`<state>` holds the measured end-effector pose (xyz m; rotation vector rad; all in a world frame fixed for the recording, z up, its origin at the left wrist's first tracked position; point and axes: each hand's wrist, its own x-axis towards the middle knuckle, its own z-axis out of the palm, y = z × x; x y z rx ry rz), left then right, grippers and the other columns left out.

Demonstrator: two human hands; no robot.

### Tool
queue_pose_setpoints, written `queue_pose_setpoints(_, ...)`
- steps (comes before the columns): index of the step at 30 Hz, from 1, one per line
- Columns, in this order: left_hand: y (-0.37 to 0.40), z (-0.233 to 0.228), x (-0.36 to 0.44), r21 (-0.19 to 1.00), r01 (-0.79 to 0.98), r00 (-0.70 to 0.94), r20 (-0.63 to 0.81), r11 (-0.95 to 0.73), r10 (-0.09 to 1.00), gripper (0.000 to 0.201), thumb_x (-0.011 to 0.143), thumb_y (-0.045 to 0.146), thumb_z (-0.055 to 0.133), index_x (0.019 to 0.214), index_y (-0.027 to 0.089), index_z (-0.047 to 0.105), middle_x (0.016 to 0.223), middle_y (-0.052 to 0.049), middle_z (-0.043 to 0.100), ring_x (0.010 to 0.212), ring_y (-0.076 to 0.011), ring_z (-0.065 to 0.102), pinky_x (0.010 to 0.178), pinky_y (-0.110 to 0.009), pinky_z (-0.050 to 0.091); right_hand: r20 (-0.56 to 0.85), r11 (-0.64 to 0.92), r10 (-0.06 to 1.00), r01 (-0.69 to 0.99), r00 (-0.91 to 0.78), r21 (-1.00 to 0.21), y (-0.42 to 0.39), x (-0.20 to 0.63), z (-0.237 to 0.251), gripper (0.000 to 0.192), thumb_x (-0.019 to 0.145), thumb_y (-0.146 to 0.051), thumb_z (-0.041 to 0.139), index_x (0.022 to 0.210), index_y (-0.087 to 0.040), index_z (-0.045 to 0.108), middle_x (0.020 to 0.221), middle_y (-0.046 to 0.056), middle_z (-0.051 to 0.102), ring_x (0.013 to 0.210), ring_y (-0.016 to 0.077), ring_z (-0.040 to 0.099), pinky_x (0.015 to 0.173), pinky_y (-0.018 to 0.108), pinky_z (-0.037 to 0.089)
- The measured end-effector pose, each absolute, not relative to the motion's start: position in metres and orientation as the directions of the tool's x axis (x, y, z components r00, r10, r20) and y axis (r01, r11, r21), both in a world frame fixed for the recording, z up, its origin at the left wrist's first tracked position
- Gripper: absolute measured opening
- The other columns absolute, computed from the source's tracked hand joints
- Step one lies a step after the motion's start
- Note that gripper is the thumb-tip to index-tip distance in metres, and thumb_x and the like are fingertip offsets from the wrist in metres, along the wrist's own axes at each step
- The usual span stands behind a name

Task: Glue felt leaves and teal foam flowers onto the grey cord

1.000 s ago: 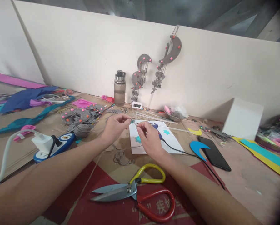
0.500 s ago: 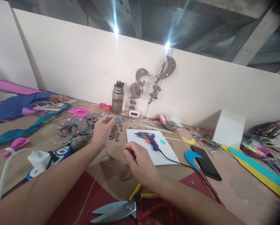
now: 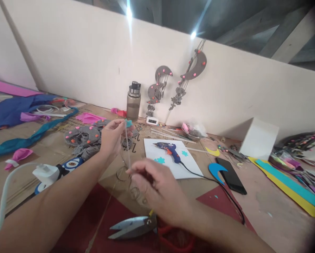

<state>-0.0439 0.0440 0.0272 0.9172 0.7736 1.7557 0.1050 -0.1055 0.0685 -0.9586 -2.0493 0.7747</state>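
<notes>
My left hand, raised over the left-centre of the table, pinches a small teal flower cutout between thumb and fingertips. A thin grey cord runs down from that pinch, stretched fairly straight. Its lower part is gripped by the closed fingertips of my right hand. More loose cord lies coiled on the cardboard beneath. Beside my right hand, a blue glue gun rests on a white sheet with two teal flower cutouts. Large shears lie half open nearest me, their handles partly covered.
A power strip with a white plug sits at left, near grey felt moons. Behind stands a water bottle. On the right are a black phone, a blue crescent and the glue gun's cord.
My right hand has taken hold of the cord, which is now drawn straight. The teal flower has turned to show its petals. The whole view has shifted slightly.
</notes>
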Motion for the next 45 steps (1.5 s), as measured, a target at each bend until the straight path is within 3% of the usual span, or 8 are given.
queue_pose_setpoints(5, 0.049, 0.024, -0.049, 0.826, -0.476, -0.224, 0.219, -0.303, 0.950, 0.019, 0.068, 0.028, 0.067, 0.079, 0.018, 0.055, 0.070, 0.001, 0.066, 0.070, -0.0151, 0.067, 0.060, -0.024, 0.051, 0.301, 0.382, 0.896, 0.223, -0.327, -0.897, -0.103, 0.111, 0.090, 0.015, 0.090, -0.034, 0.048, 0.098, -0.026, 0.059, 0.073, -0.002, 0.054, 0.060, 0.0095, 0.048, 0.051, 0.022, 0.039)
queue_pose_setpoints(11, 0.056, 0.015, -0.055, 0.800, -0.518, -0.237, 0.206, -0.303, 0.949, 0.022, 0.070, 0.029, 0.067, 0.082, 0.016, 0.054, 0.070, 0.001, 0.065, 0.070, -0.0153, 0.067, 0.062, -0.025, 0.050, 0.328, 0.411, 0.881, 0.208, -0.342, -0.887, -0.116, 0.109, 0.099, 0.018, 0.091, -0.034, 0.048, 0.105, -0.025, 0.054, 0.079, 0.000, 0.055, 0.065, 0.0097, 0.049, 0.055, 0.022, 0.041)
queue_pose_setpoints(17, 0.057, 0.020, -0.054, 0.784, -0.540, -0.260, 0.191, -0.307, 0.946, 0.018, 0.066, 0.024, 0.069, 0.077, 0.017, 0.058, 0.070, -0.002, 0.065, 0.067, -0.0181, 0.068, 0.057, -0.027, 0.052, 0.115, 0.550, 0.752, 0.522, -0.649, -0.652, -0.126, 0.110, 0.082, 0.021, 0.094, -0.031, 0.043, 0.102, -0.021, 0.059, 0.098, 0.004, 0.061, 0.093, 0.0147, 0.053, 0.083, 0.030, 0.043)
queue_pose_setpoints(21, 0.054, 0.021, -0.050, 0.806, -0.491, -0.245, 0.236, -0.330, 0.940, 0.020, 0.066, 0.026, 0.070, 0.079, 0.016, 0.060, 0.074, -0.004, 0.068, 0.068, -0.0183, 0.068, 0.058, -0.028, 0.053, 0.097, 0.607, 0.757, 0.641, -0.646, -0.470, -0.114, 0.129, 0.069, 0.023, 0.093, -0.037, 0.044, 0.096, -0.021, 0.061, 0.107, 0.006, 0.061, 0.105, 0.0187, 0.051, 0.095, 0.038, 0.036)
queue_pose_setpoints(27, 0.043, 0.022, -0.039, 0.848, -0.352, -0.210, 0.340, -0.395, 0.917, 0.019, 0.067, 0.029, 0.071, 0.077, 0.016, 0.062, 0.071, -0.003, 0.066, 0.068, -0.0187, 0.068, 0.058, -0.027, 0.055, 0.327, 0.226, 0.938, 0.915, -0.112, -0.333, -0.051, 0.191, 0.042, 0.026, 0.093, -0.035, 0.041, 0.104, -0.017, 0.057, 0.104, 0.010, 0.062, 0.096, 0.0191, 0.057, 0.084, 0.032, 0.042)
queue_pose_setpoints(31, 0.034, 0.023, -0.035, 0.873, -0.212, -0.137, 0.419, -0.440, 0.898, 0.020, 0.071, 0.033, 0.067, 0.080, 0.016, 0.063, 0.072, -0.003, 0.066, 0.074, -0.0198, 0.069, 0.060, -0.026, 0.055, 0.106, -0.121, 0.985, 0.979, 0.139, -0.165, -0.012, 0.215, 0.019, 0.041, 0.089, -0.046, 0.043, 0.104, -0.012, 0.059, 0.109, 0.018, 0.062, 0.100, 0.0290, 0.059, 0.083, 0.038, 0.043)
queue_pose_setpoints(40, 0.027, 0.027, -0.032, 0.888, -0.291, 0.010, 0.374, -0.355, 0.927, 0.025, 0.074, 0.036, 0.067, 0.084, 0.014, 0.062, 0.077, -0.004, 0.065, 0.075, -0.0212, 0.068, 0.063, -0.032, 0.057, 0.018, -0.177, 0.982, 0.951, 0.187, -0.254, 0.017, 0.207, -0.005, 0.026, 0.079, -0.030, 0.051, 0.096, -0.012, 0.060, 0.095, 0.016, 0.068, 0.083, 0.0247, 0.065, 0.065, 0.029, 0.045)
queue_pose_setpoints(45, 0.033, 0.026, -0.033, 0.888, -0.392, 0.062, 0.284, -0.238, 0.957, 0.026, 0.072, 0.034, 0.070, 0.084, 0.013, 0.062, 0.079, -0.004, 0.066, 0.076, -0.0203, 0.069, 0.062, -0.029, 0.056, 0.168, -0.160, 0.959, 0.924, 0.229, -0.347, 0.015, 0.210, 0.000, 0.028, 0.079, -0.030, 0.048, 0.100, -0.013, 0.054, 0.103, 0.016, 0.065, 0.092, 0.0237, 0.063, 0.069, 0.028, 0.047)
